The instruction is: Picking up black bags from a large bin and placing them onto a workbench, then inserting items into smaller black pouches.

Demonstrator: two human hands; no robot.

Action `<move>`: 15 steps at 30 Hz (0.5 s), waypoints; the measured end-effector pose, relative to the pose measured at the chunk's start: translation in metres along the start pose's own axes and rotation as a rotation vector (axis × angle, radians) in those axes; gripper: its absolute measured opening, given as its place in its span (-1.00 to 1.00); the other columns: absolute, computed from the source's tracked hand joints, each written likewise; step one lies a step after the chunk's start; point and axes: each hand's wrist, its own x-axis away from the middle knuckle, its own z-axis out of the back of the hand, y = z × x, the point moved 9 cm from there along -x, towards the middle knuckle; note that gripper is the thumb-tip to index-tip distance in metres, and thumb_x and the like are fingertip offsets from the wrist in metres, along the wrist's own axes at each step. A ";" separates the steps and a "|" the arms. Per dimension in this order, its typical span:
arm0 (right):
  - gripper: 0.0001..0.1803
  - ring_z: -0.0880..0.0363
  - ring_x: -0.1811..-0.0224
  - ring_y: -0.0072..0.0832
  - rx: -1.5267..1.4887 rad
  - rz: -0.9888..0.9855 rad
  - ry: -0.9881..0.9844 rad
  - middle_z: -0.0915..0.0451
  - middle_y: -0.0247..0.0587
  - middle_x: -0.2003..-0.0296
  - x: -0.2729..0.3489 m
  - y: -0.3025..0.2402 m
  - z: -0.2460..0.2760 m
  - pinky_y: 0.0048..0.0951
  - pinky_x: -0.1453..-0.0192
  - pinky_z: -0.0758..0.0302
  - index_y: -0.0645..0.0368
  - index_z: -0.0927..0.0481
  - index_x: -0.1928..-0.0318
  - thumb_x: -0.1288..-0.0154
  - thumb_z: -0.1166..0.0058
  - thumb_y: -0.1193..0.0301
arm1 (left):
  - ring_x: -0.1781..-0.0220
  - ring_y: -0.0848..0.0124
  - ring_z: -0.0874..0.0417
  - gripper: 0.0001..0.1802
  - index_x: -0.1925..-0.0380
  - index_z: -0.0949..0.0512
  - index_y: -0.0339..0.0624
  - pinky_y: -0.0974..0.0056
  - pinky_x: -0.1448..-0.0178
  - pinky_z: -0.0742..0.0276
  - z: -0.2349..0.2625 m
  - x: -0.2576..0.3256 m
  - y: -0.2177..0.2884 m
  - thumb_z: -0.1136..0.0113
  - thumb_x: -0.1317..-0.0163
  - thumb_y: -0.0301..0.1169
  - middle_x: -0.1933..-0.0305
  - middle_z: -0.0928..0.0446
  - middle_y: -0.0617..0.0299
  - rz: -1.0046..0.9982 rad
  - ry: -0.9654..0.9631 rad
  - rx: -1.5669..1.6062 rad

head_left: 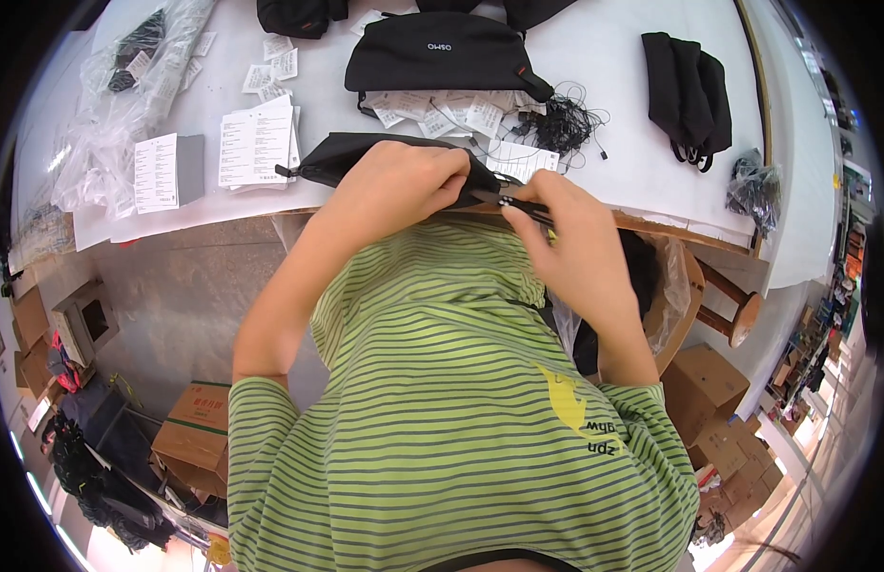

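A flat black zip pouch (332, 159) lies at the table's near edge, close against my body. My left hand (404, 183) is closed on its near side, fingers curled over the fabric. At the pouch's right end, my right hand (580, 234) grips a small pair of dark-handled scissors (531, 204) between thumb and fingers. Their metal tip points left toward the pouch, partly lost against the black fabric. Just beyond the hands sits a larger black bag (432, 59) on loose white tags (485, 112). A tangle of thin black cords (566, 124) lies to its right.
Stacks of printed white cards (256, 143) and clear plastic bags (103, 143) cover the table's left side. Folded black pouches (685, 91) lie at the right, near a bagged bundle (753, 186). Cardboard boxes (194, 429) and a wooden stool (732, 310) stand below.
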 end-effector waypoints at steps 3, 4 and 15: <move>-0.76 -0.50 0.42 -0.39 -0.259 -0.262 0.064 -0.51 -0.18 0.47 0.005 0.032 0.027 -0.44 0.27 -0.42 0.27 -0.49 0.29 -0.21 -0.20 0.36 | 0.49 0.22 -0.59 -0.91 0.38 -0.54 -0.15 0.22 0.39 -0.48 0.011 0.004 -0.006 -0.21 -0.09 -0.44 0.48 -0.56 0.20 0.043 0.074 -0.019; -0.77 -0.47 0.42 -0.49 -0.254 -0.336 0.141 -0.49 -0.23 0.48 0.007 0.046 0.039 -0.49 0.26 -0.41 0.27 -0.50 0.28 -0.23 -0.20 0.35 | 0.49 0.22 -0.59 -0.91 0.38 -0.54 -0.15 0.22 0.39 -0.48 0.013 0.007 -0.006 -0.21 -0.09 -0.44 0.48 -0.56 0.20 0.042 0.083 -0.022; -0.69 -0.36 -0.08 -0.11 0.343 -0.506 0.736 -0.46 -0.08 0.06 0.048 0.209 0.058 -0.17 -0.14 -0.29 0.09 -0.57 0.07 -0.18 -0.18 0.29 | -0.28 0.10 -0.36 -0.88 0.51 -0.57 -0.15 0.01 -0.36 -0.17 0.022 0.042 0.011 -0.30 -0.02 -0.38 -0.19 -0.45 0.11 0.009 -0.043 0.046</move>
